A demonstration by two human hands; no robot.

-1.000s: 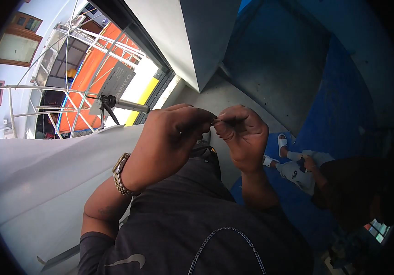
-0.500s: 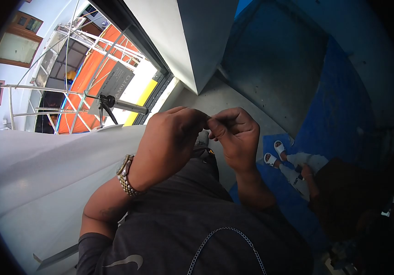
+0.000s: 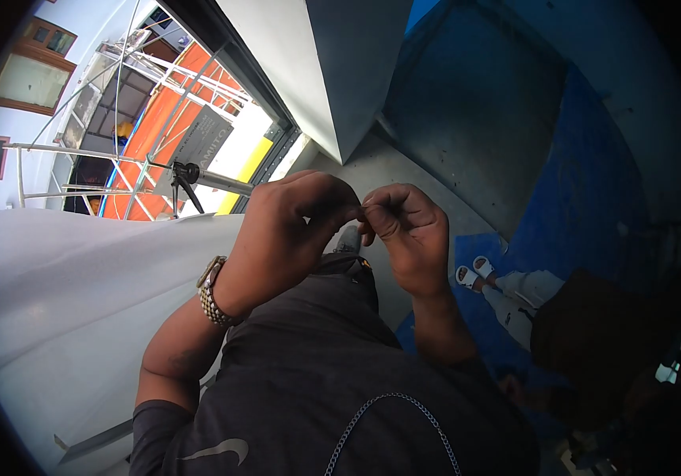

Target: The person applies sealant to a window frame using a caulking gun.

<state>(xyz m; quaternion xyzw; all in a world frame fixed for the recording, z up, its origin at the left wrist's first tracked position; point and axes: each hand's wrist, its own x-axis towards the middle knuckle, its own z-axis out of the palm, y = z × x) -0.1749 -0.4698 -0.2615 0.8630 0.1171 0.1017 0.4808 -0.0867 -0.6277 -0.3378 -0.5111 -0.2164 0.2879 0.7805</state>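
Note:
In front of my chest my left hand, with a metal watch on its wrist, is closed in a pinch. A small gap shows between its thumb and curled fingers. My right hand is pinched too, its thumb pressed against the bent forefinger. The fingertips of both hands meet. Whatever lies between them, if anything, is too small to make out. Beyond my left hand a caulking gun with a grey barrel rests near the edge of the white curved surface.
At my right another person in white sandals is on a blue floor covering. A grey-white pillar stands ahead. Through the opening at left are white metal bars and an orange sheet.
My left hand has risen slightly and its fingers have arched, opening a gap under them. My right hand has barely moved. The other person's hand has left their lap.

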